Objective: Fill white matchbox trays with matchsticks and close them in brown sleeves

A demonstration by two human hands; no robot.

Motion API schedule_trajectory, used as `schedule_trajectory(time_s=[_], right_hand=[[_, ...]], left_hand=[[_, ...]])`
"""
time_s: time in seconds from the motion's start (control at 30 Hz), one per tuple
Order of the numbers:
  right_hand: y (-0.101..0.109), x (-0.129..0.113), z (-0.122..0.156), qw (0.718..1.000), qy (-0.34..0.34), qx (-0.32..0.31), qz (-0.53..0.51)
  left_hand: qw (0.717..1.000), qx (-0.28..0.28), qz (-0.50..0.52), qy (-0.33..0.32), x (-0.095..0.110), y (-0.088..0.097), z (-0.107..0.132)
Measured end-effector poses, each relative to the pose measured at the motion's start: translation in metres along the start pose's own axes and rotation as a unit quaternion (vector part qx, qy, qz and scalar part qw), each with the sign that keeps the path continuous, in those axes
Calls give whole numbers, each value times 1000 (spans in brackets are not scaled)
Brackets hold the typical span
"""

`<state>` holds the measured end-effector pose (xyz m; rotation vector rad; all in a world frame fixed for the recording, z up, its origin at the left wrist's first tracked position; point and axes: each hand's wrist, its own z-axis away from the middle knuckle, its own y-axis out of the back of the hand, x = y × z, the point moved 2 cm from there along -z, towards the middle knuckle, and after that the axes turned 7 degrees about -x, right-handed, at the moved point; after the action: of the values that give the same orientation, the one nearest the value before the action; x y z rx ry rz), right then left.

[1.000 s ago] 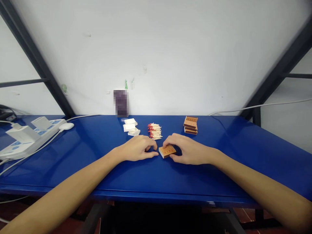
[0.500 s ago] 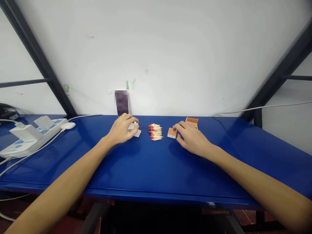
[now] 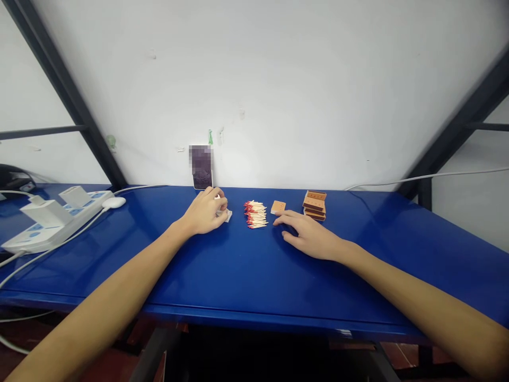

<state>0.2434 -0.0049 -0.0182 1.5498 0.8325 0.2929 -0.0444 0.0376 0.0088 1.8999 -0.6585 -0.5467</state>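
Left hand [image 3: 204,213] curled over white matchbox trays [image 3: 228,216], mostly hidden; can't tell if gripping. Then piled matches [image 3: 258,215]: red heads left, pale sticks. Matchbox [image 3: 279,206] flat on blue table [image 3: 238,270], orange-tan top. Right hand [image 3: 309,236] loosely open, empty, beside it. Sleeves [image 3: 315,203] stacked, dark-brown sides.

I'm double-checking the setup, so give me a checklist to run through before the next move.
1. Left hand at the white trays: ok, its fingers reach over them.
2. Left-hand grip on a tray: cannot tell, the hand hides it.
3. Right hand unloaded: ok, thumb and fingers apart, nothing visible between them.
4. Right hand off the single matchbox: cannot tell, a fingertip overlaps its near edge.
5. Matches gathered: ok, one pile, red heads leftward.
6. Orange sleeves stacked squarely: not ok, they sit unevenly.
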Motion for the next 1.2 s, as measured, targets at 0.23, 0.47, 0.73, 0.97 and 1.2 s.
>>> schedule_trajectory(time_s=[0.23,0.47,0.73,0.97,1.2], right_hand=[[0,0,-1,1000,-3,9,-17],[-6,11,-4,999,-35,9,-19],[-2,0,-5,1000,7,11,-22],[1,-9,-4,998,34,31,-47],[-1,-21,-2,998,51,15,-29]], left_hand=[[1000,15,-7,-9,2,3,-2],[996,73,36,-43,32,18,0],[978,-50,93,-182,97,12,6],[960,-135,177,-171,96,2,9],[940,-136,252,-183,101,6,9]])
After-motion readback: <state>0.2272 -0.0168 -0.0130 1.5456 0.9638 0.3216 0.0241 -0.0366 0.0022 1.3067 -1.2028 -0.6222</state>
